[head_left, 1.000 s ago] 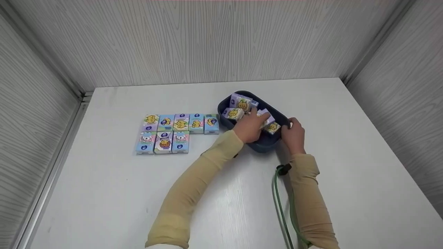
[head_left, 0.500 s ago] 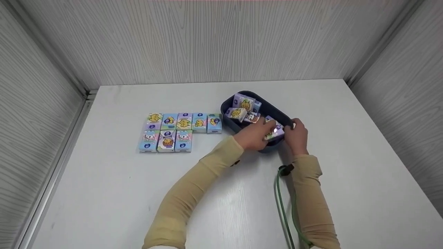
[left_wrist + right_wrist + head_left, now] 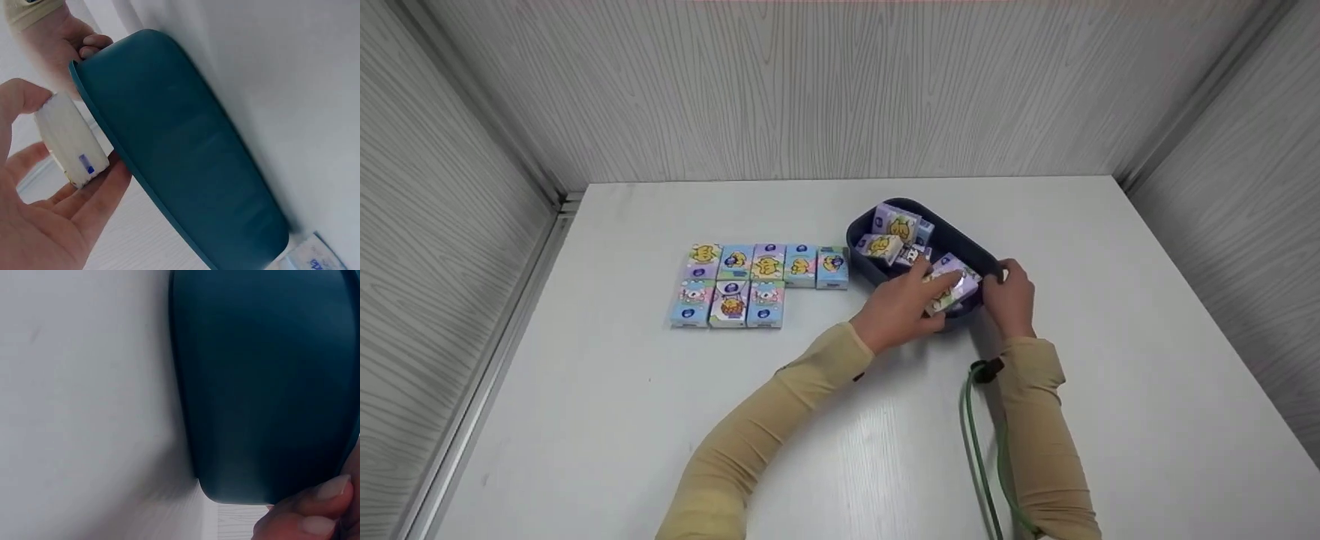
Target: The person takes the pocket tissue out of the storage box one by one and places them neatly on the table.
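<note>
My left hand [image 3: 896, 311] holds a small pocket tissue pack [image 3: 956, 283] with a purple cartoon print, over the near right end of a dark blue tub [image 3: 962, 245]. In the left wrist view the white side of this tissue pack [image 3: 70, 138] shows between thumb and fingers, beside the tub's rim. With its fingers curled over the rim, my right hand [image 3: 1011, 296] grips the tub's right corner. Several more packs lie jumbled inside, among them a purple tissue pack [image 3: 896, 223] leaning at the far end and a whitish tissue pack [image 3: 879, 247].
Left of the tub, several tissue packs [image 3: 769, 262] lie flat side by side in two touching rows, the far row longer. Its last blue pack [image 3: 832, 268] is close by the tub. A green cord [image 3: 975, 435] runs along the right forearm on the white table [image 3: 840, 465].
My left hand has gone from the middle of the tub to its near right end and now lifts a tissue pack there. The right hand keeps its grip on the rim.
</note>
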The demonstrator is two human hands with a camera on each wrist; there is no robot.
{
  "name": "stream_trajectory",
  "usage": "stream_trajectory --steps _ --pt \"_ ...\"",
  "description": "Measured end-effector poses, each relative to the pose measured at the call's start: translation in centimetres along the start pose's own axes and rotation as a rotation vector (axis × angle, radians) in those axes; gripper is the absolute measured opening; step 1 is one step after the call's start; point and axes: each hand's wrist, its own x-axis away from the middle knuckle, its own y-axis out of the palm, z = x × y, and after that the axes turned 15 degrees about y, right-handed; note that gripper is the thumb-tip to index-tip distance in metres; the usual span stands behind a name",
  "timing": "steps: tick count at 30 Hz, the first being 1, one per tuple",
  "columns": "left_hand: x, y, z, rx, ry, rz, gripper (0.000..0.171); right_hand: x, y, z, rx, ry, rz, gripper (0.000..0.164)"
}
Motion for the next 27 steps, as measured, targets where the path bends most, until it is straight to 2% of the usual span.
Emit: stream_trajectory --steps 6,12,16,21,27 --pt "1.9 0.1 -0.2 -0.018 -0.067 0.076 0.064 0.0 -0.1 0.0 -0.006 0.044 -0.027 0.035" --pt "4.1 0.0 0.3 -0.092 -0.098 0.076 0.062 0.1 -0.1 -0.3 -0.006 0.076 -0.051 0.037" --pt "5.6 -0.2 0.4 -0.117 -0.153 0.07 0.063 0.3 -0.1 -0.4 -0.002 0.068 -0.051 0.037" --pt "7.5 -0.2 -0.1 -0.118 -0.238 0.014 0.064 0.3 -0.1 -0.4 -0.003 0.051 -0.036 0.037" --pt "9.9 -0.1 -0.9 -0.133 -0.36 -0.14 0.06 0.3 -0.1 -0.2 0.004 0.024 -0.02 0.037"
